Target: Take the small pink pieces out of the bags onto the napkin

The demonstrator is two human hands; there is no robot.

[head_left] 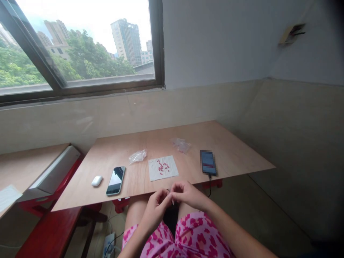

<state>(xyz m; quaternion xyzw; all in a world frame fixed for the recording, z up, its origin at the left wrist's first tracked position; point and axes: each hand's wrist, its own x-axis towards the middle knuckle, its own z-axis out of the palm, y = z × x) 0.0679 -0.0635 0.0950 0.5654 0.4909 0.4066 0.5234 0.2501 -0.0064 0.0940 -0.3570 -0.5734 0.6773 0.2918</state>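
My left hand and my right hand meet just in front of the table's near edge, above my lap. Their fingertips pinch together around something too small to make out. Beyond them on the table lies a white paper sheet with many small red pieces scattered over its middle. Behind the sheet, to the left, is a crumpled clear plastic bag. Another clear bag, with a few red bits in it, rests farther back to the right.
A phone and a white earbud case lie on the left of the wooden table. Another phone, with a cable hanging over the edge, lies on the right. A red bench and a power strip are lower left.
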